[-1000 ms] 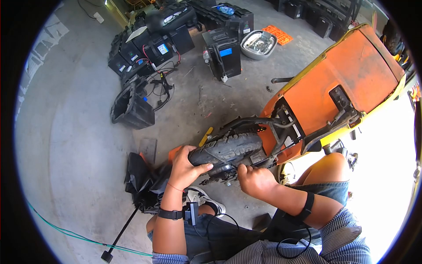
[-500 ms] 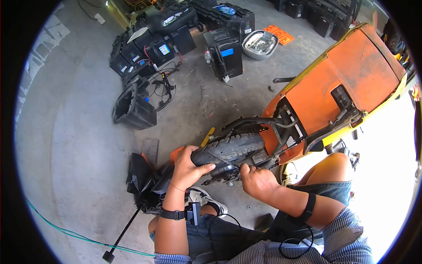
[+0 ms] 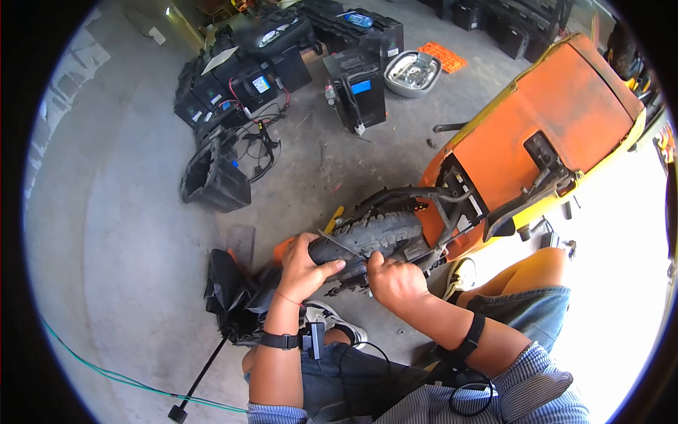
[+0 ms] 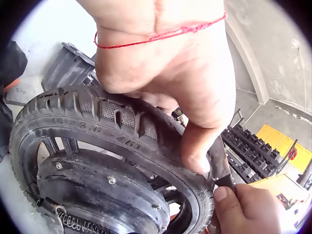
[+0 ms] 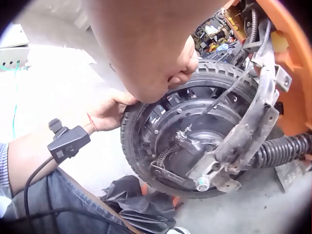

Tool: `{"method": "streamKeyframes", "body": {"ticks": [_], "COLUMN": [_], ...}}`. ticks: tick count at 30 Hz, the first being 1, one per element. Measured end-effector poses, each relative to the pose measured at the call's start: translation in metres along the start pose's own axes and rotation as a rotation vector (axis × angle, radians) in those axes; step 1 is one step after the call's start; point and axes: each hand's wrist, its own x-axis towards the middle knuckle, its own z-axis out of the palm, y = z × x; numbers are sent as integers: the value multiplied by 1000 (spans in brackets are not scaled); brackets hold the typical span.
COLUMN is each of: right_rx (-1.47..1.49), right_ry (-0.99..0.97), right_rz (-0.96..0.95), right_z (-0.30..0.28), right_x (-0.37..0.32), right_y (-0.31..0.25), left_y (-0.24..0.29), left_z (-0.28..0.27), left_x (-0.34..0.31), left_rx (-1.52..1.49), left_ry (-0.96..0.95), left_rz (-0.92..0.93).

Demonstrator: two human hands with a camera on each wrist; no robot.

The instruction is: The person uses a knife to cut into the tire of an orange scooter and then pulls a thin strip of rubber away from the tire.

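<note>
Shifted toward left hand (image 3: 300,272) clasping tire (image 3: 385,230), right hand (image 3: 400,283) grips tool (image 3: 342,244) near yellow piece (image 3: 337,213).

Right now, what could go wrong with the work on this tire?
The metal tool in the right hand sits close to the left hand's thumb; a slip might cut or jab it. The tool also crosses the tire, so hard pressure could gouge the rubber.
</note>
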Motion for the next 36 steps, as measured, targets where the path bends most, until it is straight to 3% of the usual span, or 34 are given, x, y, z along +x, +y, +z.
{"method": "streamKeyframes", "body": {"ticks": [5, 8, 10, 14, 16, 19, 23, 26, 32, 36], "right_rx": [18, -9, 7, 50, 66, 80, 145, 147, 118, 120], "right_ry": [42, 57, 89, -11, -26, -12, -48, -61, -96, -135], "right_rz": [38, 32, -6, 58, 81, 23, 54, 38, 30, 48], "right_z": [8, -1, 0, -2, -6, -8, -5, -11, -16, -13], "right_x": [-14, -1, -1, -19, -10, 3, -20, -7, -15, -8], "right_y": [13, 4, 1, 11, 3, -5, 11, 6, 7, 10], "left_y": [-3, -3, -3, -8, -6, -12, -12, -13, -16, -13], "left_z": [6, 6, 4, 6, 8, 5, 5, 9, 5, 9], "left_x": [-1, 4, 2, 0, 0, 3, 1, 3, 2, 2], "left_rx": [30, 138, -194, -94, 100, -184, -143, -31, -242, -108], "left_ry": [29, 91, -9, 23, 100, 32, 35, 106, -59, 0], "left_rz": [22, 138, -54, -27, 97, 2, -13, 95, -50, 14]}}
